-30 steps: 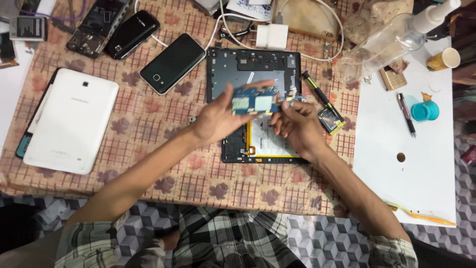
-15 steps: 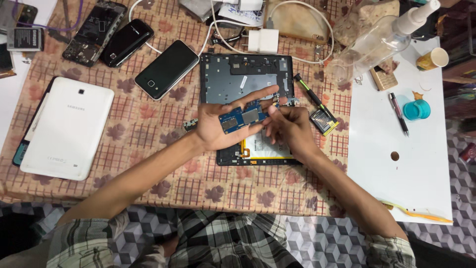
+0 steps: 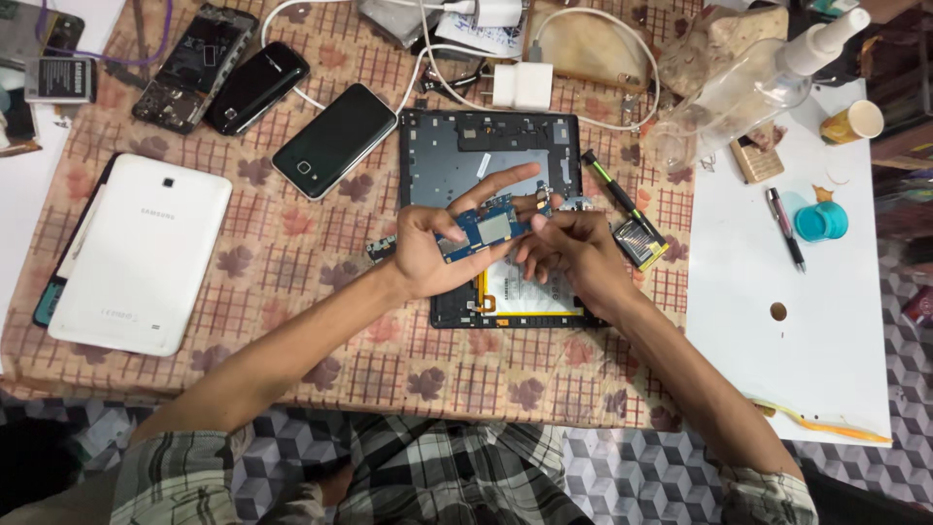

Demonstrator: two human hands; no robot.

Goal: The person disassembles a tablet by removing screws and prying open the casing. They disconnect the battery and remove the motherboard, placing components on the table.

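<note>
My left hand (image 3: 437,248) holds a blue circuit board (image 3: 491,228) lifted above an opened tablet (image 3: 457,156), thumb on top and fingers stretched under it. My right hand (image 3: 569,248) touches the board's right end with its fingertips. The tablet lies face down with its dark inner frame bare and its white battery (image 3: 530,292) partly hidden under both hands.
A white tablet back cover (image 3: 136,253) lies at the left. Several phones (image 3: 335,141) and a white charger (image 3: 522,86) with cables lie at the back. A green-handled screwdriver (image 3: 612,190), a small part (image 3: 639,241), a pen (image 3: 785,228) and a spray bottle (image 3: 748,83) are at the right.
Both hands have lifted the circuit board slightly and turned it; the left fingers now stretch out under it. The view has shifted a little.
</note>
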